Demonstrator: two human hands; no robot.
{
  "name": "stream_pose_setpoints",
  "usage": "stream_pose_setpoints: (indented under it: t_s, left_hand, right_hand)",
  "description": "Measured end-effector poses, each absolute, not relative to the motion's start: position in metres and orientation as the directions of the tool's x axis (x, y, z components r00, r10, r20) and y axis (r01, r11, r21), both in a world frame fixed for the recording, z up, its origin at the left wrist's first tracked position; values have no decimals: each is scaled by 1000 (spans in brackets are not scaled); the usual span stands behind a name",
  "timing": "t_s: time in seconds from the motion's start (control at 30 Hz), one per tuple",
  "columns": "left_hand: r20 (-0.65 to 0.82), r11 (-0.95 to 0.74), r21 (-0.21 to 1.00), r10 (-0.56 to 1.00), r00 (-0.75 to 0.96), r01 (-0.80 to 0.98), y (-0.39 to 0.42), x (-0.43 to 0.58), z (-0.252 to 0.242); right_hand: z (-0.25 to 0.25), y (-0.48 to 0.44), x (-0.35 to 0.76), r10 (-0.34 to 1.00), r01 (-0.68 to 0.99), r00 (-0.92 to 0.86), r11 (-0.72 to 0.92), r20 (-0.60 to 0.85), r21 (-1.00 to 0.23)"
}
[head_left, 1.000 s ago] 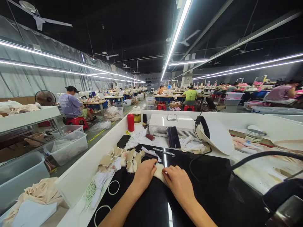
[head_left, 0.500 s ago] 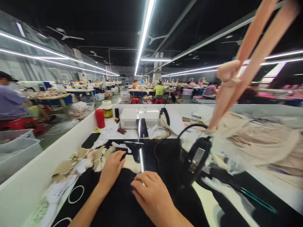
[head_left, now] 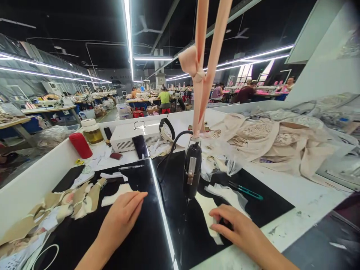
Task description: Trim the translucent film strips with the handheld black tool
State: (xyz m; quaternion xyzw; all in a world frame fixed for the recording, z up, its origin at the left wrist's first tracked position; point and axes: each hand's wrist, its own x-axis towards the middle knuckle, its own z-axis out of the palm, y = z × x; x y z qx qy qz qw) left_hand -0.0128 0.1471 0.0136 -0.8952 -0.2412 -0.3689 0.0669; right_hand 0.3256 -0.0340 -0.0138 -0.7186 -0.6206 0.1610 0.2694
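My left hand [head_left: 122, 215] lies at the near edge of a cream fabric piece [head_left: 116, 193] on the black mat [head_left: 135, 240]. Its fingers are stretched out and close together, and I see nothing held in them. Over to the right, my right hand [head_left: 233, 225] is at the edge of a pale yellow fabric piece [head_left: 208, 213], thumb and forefinger apart. Whether its fingertips touch that piece I cannot tell. Between my hands, a black corded handheld tool [head_left: 192, 170] hangs upright from a knotted peach strap [head_left: 200, 90].
Teal thread snips [head_left: 247, 191] lie beyond my right hand, beside white scraps [head_left: 227, 197]. Tied beige bundles [head_left: 84, 198] are at left. Behind stand a white vented box [head_left: 126, 137], a phone [head_left: 140, 147], a red spool [head_left: 80, 145] and a jar [head_left: 92, 132]. Beige fabric [head_left: 270, 138] is heaped right.
My view has turned right. My right hand has moved right, from the middle of the mat to the pale yellow piece. My left hand stays by the cream piece.
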Motion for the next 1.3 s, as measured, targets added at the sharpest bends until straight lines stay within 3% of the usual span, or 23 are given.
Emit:
stream_pose_setpoints:
  t_s: [0.2,0.3,0.4,0.53,0.7,1.3]
  left_hand:
    - [566,-973,26,202,799,228,80,39,4]
    - [583,-988,11,132,801,154,62,66,-13]
    - [601,-981,20,168,782,195,52,89,-28]
    - [493,-954,54,283,823,296,46,108,-39]
    - [363,-917,-35,358,860,397,42,115,-43]
    - [391,-911,-16,374,841,413,38,115,-49]
  right_hand:
    - [-21,-31,319,985,760,163,-87,60,-644]
    - [-23,-31,321,987,739,150,-76,54,-669]
    - [-24,-32,324,989,724,136,-62,54,-687]
    - [-23,-32,323,991,704,129,-60,44,-708]
    - [-21,-31,324,992,682,124,-62,31,-729]
    - [-18,-35,323,993,648,120,-84,-7,-757]
